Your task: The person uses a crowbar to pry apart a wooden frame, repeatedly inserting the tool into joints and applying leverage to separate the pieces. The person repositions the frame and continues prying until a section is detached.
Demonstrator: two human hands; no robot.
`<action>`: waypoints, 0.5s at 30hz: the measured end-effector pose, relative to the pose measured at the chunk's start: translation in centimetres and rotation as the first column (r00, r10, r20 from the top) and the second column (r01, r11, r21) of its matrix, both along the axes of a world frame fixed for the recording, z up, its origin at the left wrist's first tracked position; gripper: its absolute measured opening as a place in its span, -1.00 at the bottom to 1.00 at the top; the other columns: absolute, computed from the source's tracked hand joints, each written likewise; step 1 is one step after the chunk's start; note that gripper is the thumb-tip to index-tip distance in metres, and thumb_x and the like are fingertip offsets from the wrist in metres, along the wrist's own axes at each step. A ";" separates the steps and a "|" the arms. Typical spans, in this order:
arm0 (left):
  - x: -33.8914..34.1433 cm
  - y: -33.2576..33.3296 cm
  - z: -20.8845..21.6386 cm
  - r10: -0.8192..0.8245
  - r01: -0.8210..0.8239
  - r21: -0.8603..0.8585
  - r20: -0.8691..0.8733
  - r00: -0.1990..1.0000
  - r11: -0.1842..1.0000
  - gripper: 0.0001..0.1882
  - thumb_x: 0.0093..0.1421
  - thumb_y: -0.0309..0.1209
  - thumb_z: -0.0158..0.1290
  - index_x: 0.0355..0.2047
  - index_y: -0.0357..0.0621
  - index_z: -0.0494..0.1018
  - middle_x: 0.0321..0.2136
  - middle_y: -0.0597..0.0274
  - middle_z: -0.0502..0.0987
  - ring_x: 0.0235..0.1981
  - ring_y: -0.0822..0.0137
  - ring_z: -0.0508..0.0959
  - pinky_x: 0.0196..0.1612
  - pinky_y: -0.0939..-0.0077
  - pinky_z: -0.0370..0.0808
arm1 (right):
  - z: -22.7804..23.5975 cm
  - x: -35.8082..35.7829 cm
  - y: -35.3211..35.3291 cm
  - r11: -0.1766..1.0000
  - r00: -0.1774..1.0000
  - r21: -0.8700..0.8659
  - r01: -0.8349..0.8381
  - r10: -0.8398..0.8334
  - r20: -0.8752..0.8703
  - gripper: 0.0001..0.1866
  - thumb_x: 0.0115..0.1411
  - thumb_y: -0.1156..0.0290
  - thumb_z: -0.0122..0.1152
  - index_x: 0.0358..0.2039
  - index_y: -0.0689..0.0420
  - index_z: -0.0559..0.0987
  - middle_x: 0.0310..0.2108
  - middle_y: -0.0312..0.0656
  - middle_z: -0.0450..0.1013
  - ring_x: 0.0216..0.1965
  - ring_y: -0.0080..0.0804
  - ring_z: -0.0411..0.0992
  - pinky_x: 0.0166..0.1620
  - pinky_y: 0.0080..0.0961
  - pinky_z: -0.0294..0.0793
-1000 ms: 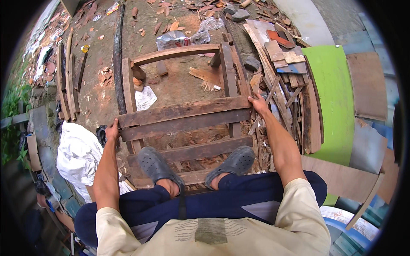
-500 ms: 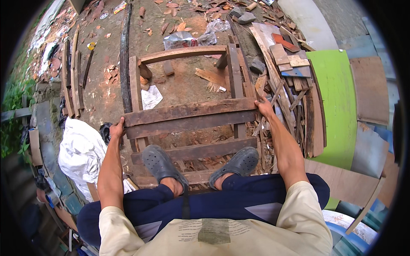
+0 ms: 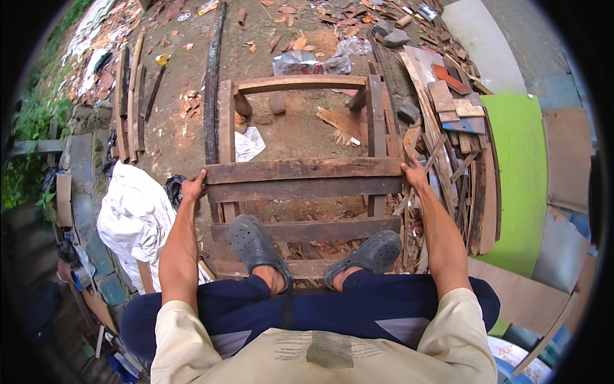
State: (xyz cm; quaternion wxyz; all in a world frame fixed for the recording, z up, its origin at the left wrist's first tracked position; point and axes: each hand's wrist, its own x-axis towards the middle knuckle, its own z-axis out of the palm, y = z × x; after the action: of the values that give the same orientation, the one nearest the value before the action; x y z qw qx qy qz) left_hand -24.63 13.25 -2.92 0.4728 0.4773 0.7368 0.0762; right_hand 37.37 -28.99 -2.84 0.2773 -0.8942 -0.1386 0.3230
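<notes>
A long dark brown wooden plank (image 3: 304, 169) lies across a wooden frame (image 3: 376, 121) on the ground in front of me. At the plank's left end, my left hand (image 3: 194, 186) has its fingers closed round the tip. My right hand (image 3: 416, 174) grips the opposite end, thumb on the near side. Just nearer to me, a second dark plank (image 3: 300, 189) runs parallel, close against the held one. A third crosspiece (image 3: 332, 228) passes by my feet, partly hidden by my grey clogs (image 3: 256, 246).
A heap of scrap wood (image 3: 457, 144) and a green board (image 3: 515, 179) are at the right. White cloth (image 3: 137, 221) lies left of my left forearm. A dark charred beam (image 3: 214, 70) runs along the frame's left side. Clear plastic packaging (image 3: 297, 63) sits beyond the frame.
The whole view has shifted, so the scene sits further right and slightly lower, and turned a little. Both hands keep their hold on the plank's ends, with little movement against the frame.
</notes>
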 end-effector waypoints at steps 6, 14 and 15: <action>2.5 -1.1 2.1 0.001 0.001 -0.034 0.038 0.999 0.999 -0.30 0.17 0.05 0.37 0.02 -0.39 0.60 -0.17 0.00 0.67 -0.33 0.23 0.68 -0.28 0.35 0.71 | 1.0 0.3 -1.3 1.000 1.000 -0.017 -0.012 0.012 0.008 -0.36 0.27 0.28 0.35 0.32 0.23 0.45 0.18 0.06 0.52 0.16 -0.20 0.50 0.23 -0.39 0.43; 1.9 -1.0 2.4 0.024 -0.018 -0.071 0.086 0.996 0.997 -0.36 0.15 -0.03 0.40 -0.05 -0.43 0.62 -0.17 -0.04 0.68 -0.31 0.17 0.71 -0.27 0.35 0.72 | 0.8 0.5 -0.6 1.000 0.998 -0.007 0.023 -0.023 -0.052 -0.41 0.33 0.40 0.29 0.35 0.21 0.43 0.24 0.07 0.47 0.23 -0.17 0.46 0.26 -0.39 0.40; 1.9 -1.1 2.4 0.016 -0.010 -0.076 0.080 0.997 0.997 -0.36 0.15 -0.03 0.40 -0.06 -0.43 0.62 -0.17 -0.04 0.68 -0.31 0.18 0.71 -0.28 0.35 0.72 | 1.1 0.5 -0.5 1.000 0.998 -0.014 0.016 -0.017 -0.059 -0.40 0.33 0.40 0.28 0.35 0.21 0.42 0.25 0.07 0.47 0.23 -0.16 0.46 0.26 -0.39 0.40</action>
State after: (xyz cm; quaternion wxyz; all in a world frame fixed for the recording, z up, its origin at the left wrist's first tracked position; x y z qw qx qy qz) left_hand -22.69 12.19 -0.53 0.5192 0.4508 0.7226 0.0706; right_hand 37.92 -29.46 -1.73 0.2781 -0.8872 -0.1208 0.3478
